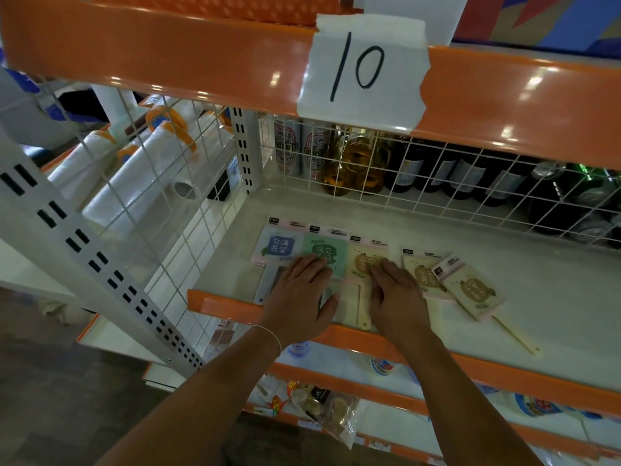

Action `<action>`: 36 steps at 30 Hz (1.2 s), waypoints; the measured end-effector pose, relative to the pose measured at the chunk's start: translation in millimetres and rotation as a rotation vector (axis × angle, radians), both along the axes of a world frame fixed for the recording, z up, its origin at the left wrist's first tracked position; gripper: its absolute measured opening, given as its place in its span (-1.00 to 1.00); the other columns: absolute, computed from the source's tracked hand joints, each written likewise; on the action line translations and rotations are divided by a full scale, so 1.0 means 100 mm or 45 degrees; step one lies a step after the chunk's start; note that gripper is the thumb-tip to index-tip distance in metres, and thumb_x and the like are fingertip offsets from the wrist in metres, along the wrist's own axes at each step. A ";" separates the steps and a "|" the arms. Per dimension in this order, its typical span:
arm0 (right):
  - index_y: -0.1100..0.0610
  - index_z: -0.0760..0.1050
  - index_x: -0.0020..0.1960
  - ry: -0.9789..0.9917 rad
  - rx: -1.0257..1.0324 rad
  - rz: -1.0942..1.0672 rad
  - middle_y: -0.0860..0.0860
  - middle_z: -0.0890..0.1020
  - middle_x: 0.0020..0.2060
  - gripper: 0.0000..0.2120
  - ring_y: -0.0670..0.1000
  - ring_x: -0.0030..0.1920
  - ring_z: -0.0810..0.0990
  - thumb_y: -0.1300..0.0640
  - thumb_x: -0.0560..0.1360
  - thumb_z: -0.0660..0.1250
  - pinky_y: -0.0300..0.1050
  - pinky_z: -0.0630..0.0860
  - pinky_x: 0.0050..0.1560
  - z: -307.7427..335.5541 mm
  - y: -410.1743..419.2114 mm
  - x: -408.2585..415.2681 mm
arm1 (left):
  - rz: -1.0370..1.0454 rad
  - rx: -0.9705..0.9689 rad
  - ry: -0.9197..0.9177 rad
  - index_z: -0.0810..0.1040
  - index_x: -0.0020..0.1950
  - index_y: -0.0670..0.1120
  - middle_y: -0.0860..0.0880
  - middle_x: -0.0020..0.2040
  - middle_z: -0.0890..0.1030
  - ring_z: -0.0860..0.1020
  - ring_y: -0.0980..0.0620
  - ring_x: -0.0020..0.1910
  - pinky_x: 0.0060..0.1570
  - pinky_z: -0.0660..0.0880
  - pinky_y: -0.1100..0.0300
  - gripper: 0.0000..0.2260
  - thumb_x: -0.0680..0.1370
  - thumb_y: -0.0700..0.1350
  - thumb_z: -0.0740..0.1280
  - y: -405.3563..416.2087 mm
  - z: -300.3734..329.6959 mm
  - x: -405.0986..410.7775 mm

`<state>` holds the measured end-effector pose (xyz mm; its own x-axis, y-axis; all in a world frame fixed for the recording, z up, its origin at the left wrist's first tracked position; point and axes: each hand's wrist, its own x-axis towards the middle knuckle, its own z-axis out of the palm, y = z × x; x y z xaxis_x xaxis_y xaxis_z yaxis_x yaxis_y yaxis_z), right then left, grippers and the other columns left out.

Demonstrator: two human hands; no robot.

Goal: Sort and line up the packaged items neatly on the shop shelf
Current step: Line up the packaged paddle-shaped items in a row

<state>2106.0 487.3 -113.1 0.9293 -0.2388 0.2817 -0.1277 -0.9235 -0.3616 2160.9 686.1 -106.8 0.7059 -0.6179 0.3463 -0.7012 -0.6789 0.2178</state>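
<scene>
Several flat packaged hand fans lie in a row on the pale shelf (470, 264). From the left: a blue pack (280, 245), a green pack (327, 250), a cream pack (364, 255), another cream pack (421, 275), and a tilted cream pack (470, 289) overlapping it. My left hand (299, 297) lies flat, fingers spread, on the lower part of the green pack. My right hand (395, 295) lies flat on the first cream pack. Neither hand grips anything. Handles of the packs point toward the orange front lip (221, 306).
A white wire grid (437, 183) backs the shelf, with cans and dark bottles behind it. A wire side panel (161, 203) stands at the left, wrapped rolls beyond it. The orange shelf above carries a paper label "10" (363, 68). Lower shelves hold snack bags (329, 412).
</scene>
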 end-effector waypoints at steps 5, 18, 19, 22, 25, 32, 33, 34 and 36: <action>0.18 0.58 0.22 -0.029 -0.002 0.012 0.24 0.57 0.23 -0.62 0.21 0.24 0.56 0.11 0.49 0.17 0.20 0.41 0.32 -0.01 0.00 0.00 | 0.009 0.013 -0.029 0.54 0.27 -0.16 -0.11 0.32 0.52 0.38 -0.08 0.40 0.47 0.06 0.08 -0.54 0.55 0.12 0.15 0.00 0.01 -0.01; -0.07 0.22 0.47 0.427 0.137 -0.510 0.10 0.19 0.51 -0.29 0.22 0.49 0.11 -0.24 0.37 0.26 0.21 0.11 0.46 0.43 -0.84 -0.34 | -0.026 -0.051 0.046 0.43 0.40 -0.18 -0.13 0.42 0.42 0.27 -0.09 0.48 0.49 0.15 -0.04 -0.40 0.59 0.24 0.03 0.02 0.00 -0.02; -0.10 0.16 0.48 0.489 0.125 -0.496 0.09 0.14 0.52 -0.25 0.22 0.51 0.07 -0.27 0.36 0.26 0.22 0.08 0.47 0.44 -0.94 -0.36 | -0.030 -0.064 0.045 0.43 0.40 -0.18 -0.13 0.41 0.42 0.28 -0.09 0.47 0.49 0.15 -0.03 -0.39 0.59 0.24 0.02 0.02 0.00 -0.02; -0.12 0.10 0.49 0.654 0.146 -0.489 0.09 0.19 0.49 -0.14 0.24 0.48 0.14 -0.33 0.28 0.33 0.21 0.14 0.44 0.50 -1.11 -0.43 | -0.027 -0.138 0.070 0.42 0.40 -0.18 -0.13 0.40 0.44 0.30 -0.09 0.46 0.48 0.17 -0.06 -0.41 0.59 0.23 0.06 0.04 0.03 -0.01; -0.11 0.19 0.43 0.634 0.195 -0.484 0.08 0.39 0.35 -0.07 0.22 0.33 0.37 -0.40 0.14 0.32 0.20 0.35 0.31 0.54 -1.16 -0.48 | -0.018 -0.202 0.086 0.40 0.41 -0.17 -0.13 0.39 0.44 0.31 -0.08 0.44 0.49 0.14 -0.05 -0.45 0.57 0.18 0.10 0.04 0.10 -0.03; -0.10 0.23 0.43 0.522 0.280 -0.531 0.06 0.49 0.29 0.01 0.21 0.28 0.43 -0.46 0.08 0.37 0.08 0.37 0.26 0.73 -1.08 -0.48 | -0.024 -0.201 0.058 0.39 0.42 -0.16 -0.11 0.39 0.44 0.30 -0.06 0.45 0.51 0.07 0.03 -0.47 0.59 0.15 0.04 -0.05 0.27 -0.05; -0.10 0.24 0.43 0.488 0.288 -0.523 0.04 0.51 0.28 0.03 0.19 0.28 0.44 -0.50 0.05 0.33 0.06 0.36 0.25 0.76 -1.03 -0.47 | -0.016 -0.226 0.064 0.41 0.40 -0.16 -0.11 0.37 0.46 0.33 -0.06 0.43 0.49 0.09 0.05 -0.49 0.59 0.12 0.05 -0.10 0.32 -0.08; -0.08 0.25 0.43 0.446 0.318 -0.507 0.03 0.51 0.28 0.02 0.17 0.28 0.44 -0.49 0.07 0.36 0.04 0.34 0.26 0.80 -0.96 -0.46 | -0.015 -0.263 0.078 0.45 0.36 -0.16 -0.12 0.31 0.51 0.38 -0.07 0.37 0.45 0.19 0.06 -0.54 0.60 0.09 0.07 -0.16 0.38 -0.11; -0.03 0.28 0.43 0.333 0.391 -0.450 0.03 0.53 0.28 -0.09 0.14 0.28 0.45 -0.32 0.19 0.49 0.01 0.28 0.32 0.89 -0.79 -0.43 | -0.030 -0.366 0.220 0.56 0.15 -0.13 -0.09 0.02 0.62 0.54 -0.03 0.06 0.13 0.47 0.08 -0.68 0.62 0.02 0.11 -0.29 0.53 -0.21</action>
<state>2063.4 408.2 -23.8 0.8071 -0.5848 -0.0808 -0.5337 -0.6644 -0.5231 2140.0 656.6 -53.8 0.7562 -0.5290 0.3852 -0.6518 -0.5568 0.5150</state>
